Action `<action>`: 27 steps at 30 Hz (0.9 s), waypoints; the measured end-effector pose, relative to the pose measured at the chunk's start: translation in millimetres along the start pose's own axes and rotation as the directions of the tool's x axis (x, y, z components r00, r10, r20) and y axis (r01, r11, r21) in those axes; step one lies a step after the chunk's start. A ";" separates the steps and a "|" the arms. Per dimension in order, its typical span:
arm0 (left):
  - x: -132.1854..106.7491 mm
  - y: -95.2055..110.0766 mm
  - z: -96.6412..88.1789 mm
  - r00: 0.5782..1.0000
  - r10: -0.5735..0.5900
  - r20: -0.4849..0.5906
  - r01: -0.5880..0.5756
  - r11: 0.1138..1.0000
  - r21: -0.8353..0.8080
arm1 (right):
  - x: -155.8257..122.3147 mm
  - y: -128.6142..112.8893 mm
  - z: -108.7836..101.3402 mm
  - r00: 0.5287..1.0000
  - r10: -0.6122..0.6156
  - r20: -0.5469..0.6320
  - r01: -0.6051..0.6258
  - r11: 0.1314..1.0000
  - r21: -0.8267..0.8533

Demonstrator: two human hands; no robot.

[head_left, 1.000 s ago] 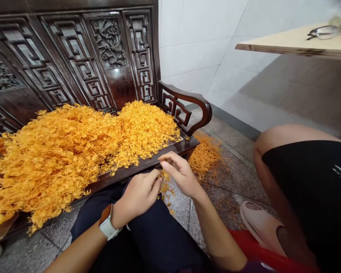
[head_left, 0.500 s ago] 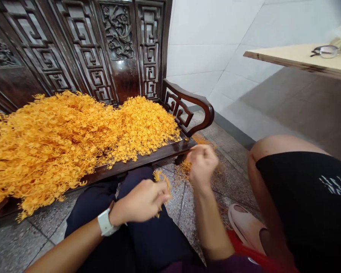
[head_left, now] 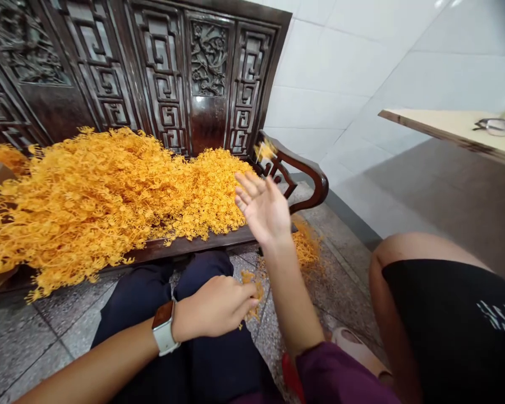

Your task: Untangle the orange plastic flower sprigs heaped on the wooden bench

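Along a carved dark wooden bench (head_left: 208, 120), whose seat serves as the tabletop (head_left: 193, 246), a big tangled heap (head_left: 101, 196) of stringy orange-yellow sprigs covers the left and middle and spills over the front edge. Another person's black shorts (head_left: 441, 303) and bare knee show at the far right. The camera wearer, in dark trousers (head_left: 128, 300), faces the tabletop's front edge. Joined to the heap, near the tabletop's right end, is a smaller mound (head_left: 210, 191) of what look like short, loose tips. Beyond that end, thin orange strands (head_left: 307, 247) lie piled on the floor.

The right hand (head_left: 269, 213) is raised before the mound, palm in view, fingers spread, holding nothing. The left hand (head_left: 216, 306) is over the lap, fingers curled in, seemingly pinching a small sprig (head_left: 258, 292) that pokes out past the fingertips. Just above the right hand, in front of the armrest (head_left: 305, 164), a tiny blurred yellow cluster (head_left: 265, 150) appears loose in the air.

The step in hand looks like tossing a plucked tip toward the mound. The next move would call for the right hand to meet the left and pinch another tip from the small sprig.
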State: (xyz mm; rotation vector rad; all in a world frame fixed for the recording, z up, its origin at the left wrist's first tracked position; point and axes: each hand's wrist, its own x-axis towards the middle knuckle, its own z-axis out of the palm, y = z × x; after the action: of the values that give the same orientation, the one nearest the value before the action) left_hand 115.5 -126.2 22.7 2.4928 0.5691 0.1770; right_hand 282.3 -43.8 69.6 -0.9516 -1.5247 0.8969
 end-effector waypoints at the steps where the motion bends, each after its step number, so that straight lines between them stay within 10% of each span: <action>1: -0.7 0.3 1.4 1.000 -0.008 -0.011 0.008 1.000 -0.005 | 5.2 4.4 7.6 0.993 0.076 -0.085 -0.062 0.987 0.150; 4: -2.1 -1.1 5.5 0.994 -0.076 -0.077 0.070 0.995 -0.074 | -11.0 7.1 26.4 0.960 0.210 -0.185 -0.113 0.895 0.432; 7: 0.2 -7.5 7.4 0.956 -0.213 -0.203 0.143 0.940 -0.311 | -50.4 2.4 31.5 0.950 0.142 -0.278 -0.057 0.954 0.294; 12: 11.5 -17.4 -5.8 0.830 -0.503 -0.243 0.009 0.447 -0.894 | -96.6 -1.4 20.9 0.920 -0.033 -0.390 0.020 0.999 -0.037; 17: 17.1 -17.1 -31.4 0.752 -0.614 -0.239 -0.203 0.128 -0.971 | -111.9 7.6 23.2 0.952 -0.034 -0.305 -0.035 0.975 -0.219; 27: 13.1 5.8 -35.5 0.817 -0.521 -0.247 -0.227 0.103 -0.968 | -119.8 -18.7 26.8 0.963 -0.164 -0.215 0.109 0.962 -0.249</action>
State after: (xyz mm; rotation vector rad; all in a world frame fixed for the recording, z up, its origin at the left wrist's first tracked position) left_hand 120.8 -106.9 55.4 0.8933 0.6155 0.9132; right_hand 266.3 -162.4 36.6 -1.0657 -1.4924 0.4920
